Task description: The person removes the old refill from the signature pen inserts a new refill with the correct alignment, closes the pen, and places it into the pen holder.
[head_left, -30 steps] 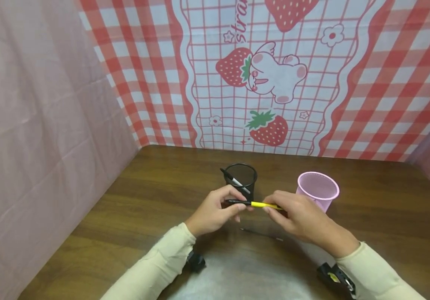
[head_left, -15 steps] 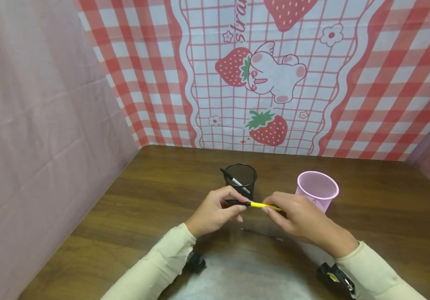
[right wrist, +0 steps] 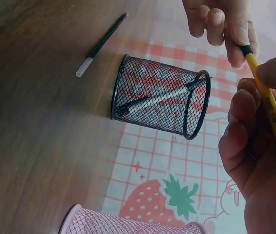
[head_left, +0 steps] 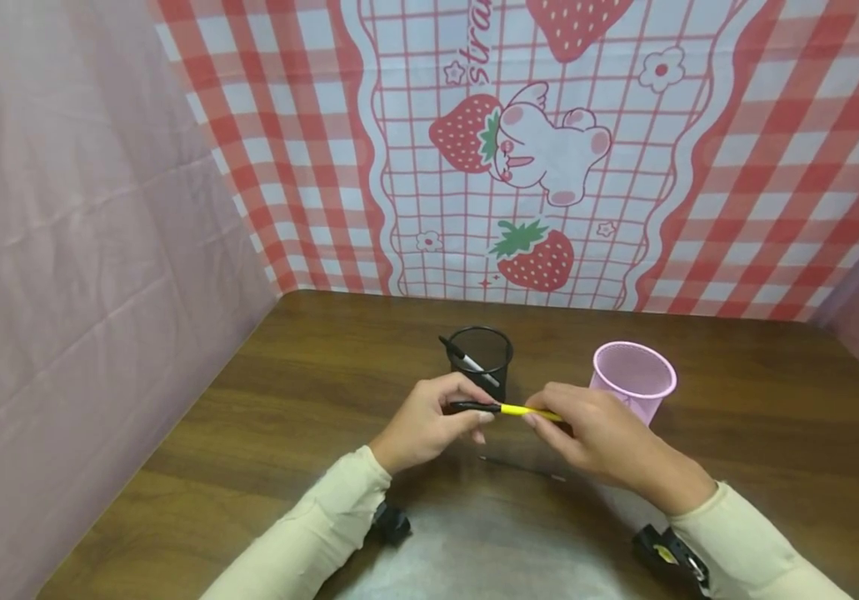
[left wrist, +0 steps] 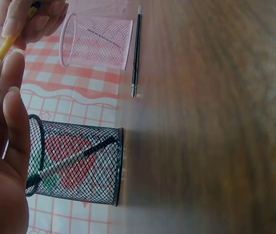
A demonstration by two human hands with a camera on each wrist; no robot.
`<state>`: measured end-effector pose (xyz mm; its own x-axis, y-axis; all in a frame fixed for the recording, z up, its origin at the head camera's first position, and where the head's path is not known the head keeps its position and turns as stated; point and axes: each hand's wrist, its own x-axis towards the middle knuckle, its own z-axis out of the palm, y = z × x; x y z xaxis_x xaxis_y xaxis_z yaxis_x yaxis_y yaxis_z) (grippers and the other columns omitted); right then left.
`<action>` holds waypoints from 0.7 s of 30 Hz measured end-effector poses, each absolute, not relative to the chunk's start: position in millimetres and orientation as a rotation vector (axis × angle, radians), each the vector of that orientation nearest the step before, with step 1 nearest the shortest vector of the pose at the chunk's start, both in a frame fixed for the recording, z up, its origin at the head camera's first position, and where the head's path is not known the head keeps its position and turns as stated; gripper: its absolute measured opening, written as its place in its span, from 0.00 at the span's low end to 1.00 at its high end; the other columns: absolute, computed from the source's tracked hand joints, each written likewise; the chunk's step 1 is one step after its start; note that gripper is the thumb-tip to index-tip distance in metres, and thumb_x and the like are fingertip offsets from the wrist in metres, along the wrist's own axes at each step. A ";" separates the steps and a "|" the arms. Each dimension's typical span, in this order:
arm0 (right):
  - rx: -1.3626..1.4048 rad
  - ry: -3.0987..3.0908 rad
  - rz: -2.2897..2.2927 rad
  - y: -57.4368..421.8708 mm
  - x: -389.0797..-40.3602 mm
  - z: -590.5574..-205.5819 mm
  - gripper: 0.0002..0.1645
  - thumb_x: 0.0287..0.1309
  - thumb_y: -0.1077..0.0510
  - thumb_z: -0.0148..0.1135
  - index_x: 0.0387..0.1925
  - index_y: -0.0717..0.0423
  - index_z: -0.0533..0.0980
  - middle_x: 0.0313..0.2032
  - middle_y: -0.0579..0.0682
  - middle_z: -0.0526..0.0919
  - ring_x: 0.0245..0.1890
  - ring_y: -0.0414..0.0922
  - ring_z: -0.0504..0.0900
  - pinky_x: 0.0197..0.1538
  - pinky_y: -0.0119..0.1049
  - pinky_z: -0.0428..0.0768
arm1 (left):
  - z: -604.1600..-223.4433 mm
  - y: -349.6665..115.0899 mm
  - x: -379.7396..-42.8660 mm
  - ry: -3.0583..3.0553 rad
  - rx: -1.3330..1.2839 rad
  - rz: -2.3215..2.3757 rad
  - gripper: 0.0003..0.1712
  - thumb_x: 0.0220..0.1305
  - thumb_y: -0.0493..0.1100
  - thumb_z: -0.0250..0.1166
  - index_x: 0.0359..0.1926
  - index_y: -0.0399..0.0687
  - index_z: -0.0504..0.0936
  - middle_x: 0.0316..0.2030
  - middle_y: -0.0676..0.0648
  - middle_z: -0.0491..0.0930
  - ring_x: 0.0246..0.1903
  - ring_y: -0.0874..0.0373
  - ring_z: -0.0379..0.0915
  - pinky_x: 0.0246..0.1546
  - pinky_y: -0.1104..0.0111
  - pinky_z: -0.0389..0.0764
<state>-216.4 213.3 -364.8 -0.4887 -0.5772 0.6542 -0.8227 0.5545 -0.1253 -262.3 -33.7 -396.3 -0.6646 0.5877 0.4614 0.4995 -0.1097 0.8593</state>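
In front of me both hands hold a yellow-and-black pen (head_left: 513, 409) level above the table. My left hand (head_left: 429, 423) pinches its black end between thumb and fingers. The yellow barrel is pinched by my right hand (head_left: 600, 429), and its black-trimmed tip shows in the right wrist view. On the table below lies a thin dark pen refill (head_left: 522, 468) with a pale end, touched by neither hand. Just behind my left fingers stands a black mesh pen holder (head_left: 498, 350), with a black-and-white pen (head_left: 468, 361) leaning inside.
A pink mesh pen holder (head_left: 652, 407) stands upright behind my right hand. In the left wrist view a thin dark line shows through its mesh. A strawberry-patterned cloth (head_left: 324, 208) hangs at the table's back edge, and a pale pink cloth (head_left: 99, 292) at the left.
Both hands keep nearly the same place and grip on the pen. The refill and both holders stay where they were.
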 end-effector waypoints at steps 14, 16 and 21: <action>1.180 -2.172 0.617 212.1 -217.9 -363.8 0.14 0.73 0.47 0.55 0.39 0.51 0.80 0.31 0.36 0.77 0.26 0.31 0.72 0.28 0.23 0.72 | -394.0 -33.4 -261.4 1.985 1.168 1.894 0.06 0.71 0.33 0.62 0.43 0.32 0.82 0.31 0.39 0.87 0.22 0.55 0.81 0.27 0.51 0.85; 1.173 -2.175 0.626 211.9 -217.5 -363.6 0.16 0.73 0.46 0.54 0.39 0.51 0.80 0.31 0.36 0.77 0.26 0.31 0.72 0.29 0.23 0.72 | -393.8 -33.4 -261.1 2.015 1.163 1.874 0.08 0.71 0.35 0.62 0.41 0.31 0.82 0.28 0.40 0.87 0.21 0.55 0.81 0.26 0.53 0.85; 1.145 -2.196 0.629 212.3 -216.4 -363.6 0.20 0.73 0.42 0.51 0.38 0.51 0.80 0.31 0.36 0.78 0.26 0.32 0.73 0.29 0.23 0.73 | -393.2 -32.1 -259.9 2.125 1.169 1.820 0.14 0.73 0.40 0.61 0.36 0.30 0.82 0.22 0.45 0.85 0.19 0.54 0.80 0.23 0.56 0.84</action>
